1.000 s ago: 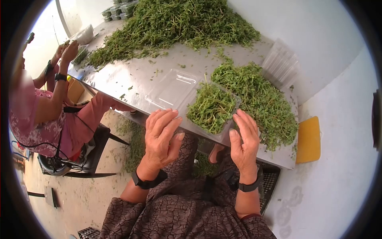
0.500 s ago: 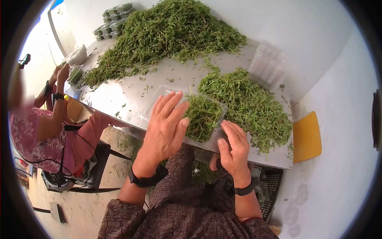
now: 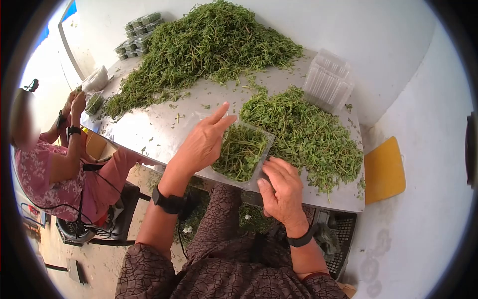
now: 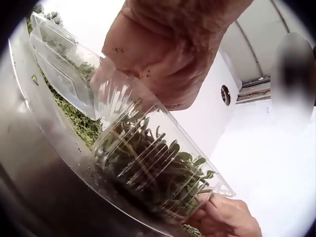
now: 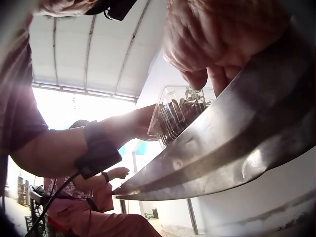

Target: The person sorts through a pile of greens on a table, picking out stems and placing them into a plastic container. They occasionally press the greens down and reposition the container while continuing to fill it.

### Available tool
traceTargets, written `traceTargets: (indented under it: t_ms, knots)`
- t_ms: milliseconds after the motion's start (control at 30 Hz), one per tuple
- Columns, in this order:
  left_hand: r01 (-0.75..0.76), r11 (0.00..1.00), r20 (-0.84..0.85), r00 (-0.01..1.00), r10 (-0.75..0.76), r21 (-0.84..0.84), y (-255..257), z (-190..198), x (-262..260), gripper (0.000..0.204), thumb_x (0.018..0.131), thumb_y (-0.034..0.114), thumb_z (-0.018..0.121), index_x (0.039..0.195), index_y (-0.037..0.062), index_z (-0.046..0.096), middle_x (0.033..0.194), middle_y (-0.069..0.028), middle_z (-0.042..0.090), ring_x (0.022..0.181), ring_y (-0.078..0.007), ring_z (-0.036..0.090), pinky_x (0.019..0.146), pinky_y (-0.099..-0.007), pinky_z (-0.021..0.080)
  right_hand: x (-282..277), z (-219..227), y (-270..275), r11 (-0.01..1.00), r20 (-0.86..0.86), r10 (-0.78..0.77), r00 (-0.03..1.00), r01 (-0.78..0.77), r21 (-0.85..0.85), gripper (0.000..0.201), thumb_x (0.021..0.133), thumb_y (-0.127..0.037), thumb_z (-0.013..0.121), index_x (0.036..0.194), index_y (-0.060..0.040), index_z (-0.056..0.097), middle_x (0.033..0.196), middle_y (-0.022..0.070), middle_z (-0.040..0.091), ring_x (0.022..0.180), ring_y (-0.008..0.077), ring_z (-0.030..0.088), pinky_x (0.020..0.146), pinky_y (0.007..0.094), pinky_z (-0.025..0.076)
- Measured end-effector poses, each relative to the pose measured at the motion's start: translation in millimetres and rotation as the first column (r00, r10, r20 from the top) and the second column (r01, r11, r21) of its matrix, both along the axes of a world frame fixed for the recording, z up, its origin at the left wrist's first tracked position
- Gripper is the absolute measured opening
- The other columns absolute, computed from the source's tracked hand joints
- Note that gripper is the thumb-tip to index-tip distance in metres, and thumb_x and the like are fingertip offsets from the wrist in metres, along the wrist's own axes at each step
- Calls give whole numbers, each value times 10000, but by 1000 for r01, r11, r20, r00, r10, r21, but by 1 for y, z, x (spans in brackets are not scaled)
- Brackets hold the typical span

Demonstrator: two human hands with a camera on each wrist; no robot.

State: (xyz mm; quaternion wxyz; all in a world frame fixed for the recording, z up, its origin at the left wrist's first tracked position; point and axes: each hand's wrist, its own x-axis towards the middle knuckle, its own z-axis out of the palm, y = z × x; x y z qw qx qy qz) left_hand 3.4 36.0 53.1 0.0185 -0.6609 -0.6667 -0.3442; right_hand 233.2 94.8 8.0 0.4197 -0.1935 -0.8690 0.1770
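A clear plastic clamshell box (image 3: 267, 145) filled with leafy green stems (image 3: 243, 152) sits at the metal table's front edge, its lid (image 4: 69, 61) folded back to the left. My left hand (image 3: 201, 142) is over the hinge side, index finger extended; its thumb is hidden in the head view. In the left wrist view its fingers show partly through the clear plastic. At the near right corner of the box, my right hand (image 3: 284, 189) holds the wall with bent fingers and thumb.
Loose greens (image 3: 308, 144) lie right of the box, and a larger heap (image 3: 214, 45) at the back. Empty clear boxes (image 3: 328, 82) are stacked by the wall. Filled boxes (image 3: 142, 32) stand back left. Another person (image 3: 55, 159) sits at left. A yellow board (image 3: 383, 172) leans at right.
My left hand has moved up and in over the lid side of the box, its index finger now extended. The right hand has come down onto the box's corner. The head view has shifted.
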Motion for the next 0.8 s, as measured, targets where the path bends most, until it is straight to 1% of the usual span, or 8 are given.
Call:
traceTargets:
  t_ms: [67,200,300,367,467,667,700,800]
  knots:
    - [28,999,-139,990,-32,-30,4,-5,-4,406,894,-39,466,1280,42,561,1454,-172,445,1191,-379,552,959,-421,475,0,1,0,1000,23,17,1000,-17,5,271,836,-153,669,1005,59,664,1047,198,674,1120,354,582,918,467,461]
    - [50,997,-53,997,-53,-53,3,-1,-4,417,886,-50,472,1286,33,552,1450,-170,450,1231,-372,522,972,-427,467,-1,-1,0,1000,-6,16,1000,-16,-3,264,822,-146,677,987,60,667,1031,206,674,1097,357,595,911,467,461]
    - [-47,998,-183,982,41,-31,-9,8,6,419,887,-49,479,1294,29,543,1446,-171,456,1278,-361,487,996,-419,449,-1,0,1,1000,7,20,1000,-20,-1,259,824,-146,675,982,59,668,1025,210,672,1090,360,598,911,469,462]
    - [-48,999,124,991,48,2,-24,22,17,420,894,-39,485,1304,36,536,1448,-167,457,1316,-338,463,1015,-409,429,-1,-1,1,1000,-22,30,999,-30,-9,250,821,-140,678,975,57,669,1016,208,674,1093,363,596,909,470,463]
    - [-53,997,113,992,47,50,-44,37,22,370,875,-25,532,1241,18,557,1403,-210,484,1231,-395,519,990,-422,452,-1,0,1,999,-35,39,999,-40,-32,236,820,-130,679,966,56,668,1014,201,675,1095,363,595,915,471,464]
    - [-84,996,71,994,83,1,-74,34,27,339,869,-1,565,1208,4,586,1375,-194,520,1272,-379,499,997,-417,447,-1,-1,0,997,-47,49,998,-52,-60,217,803,-91,695,962,53,664,1020,180,677,1103,354,592,924,475,465]
    - [-136,990,43,990,138,-36,-76,29,33,423,832,-30,530,1247,32,585,1391,-169,524,1274,-342,519,968,-382,472,0,-1,0,997,-47,42,998,-45,-60,217,803,-91,695,962,53,664,1020,180,677,1103,354,592,924,475,465]
    - [-69,997,-6,998,69,-30,-80,13,47,448,774,-12,620,1216,55,606,1410,-163,498,1340,-372,433,1077,-456,383,2,-3,1,996,-59,50,997,-54,-71,208,799,-74,696,964,47,661,1021,176,675,1108,350,590,924,472,467]
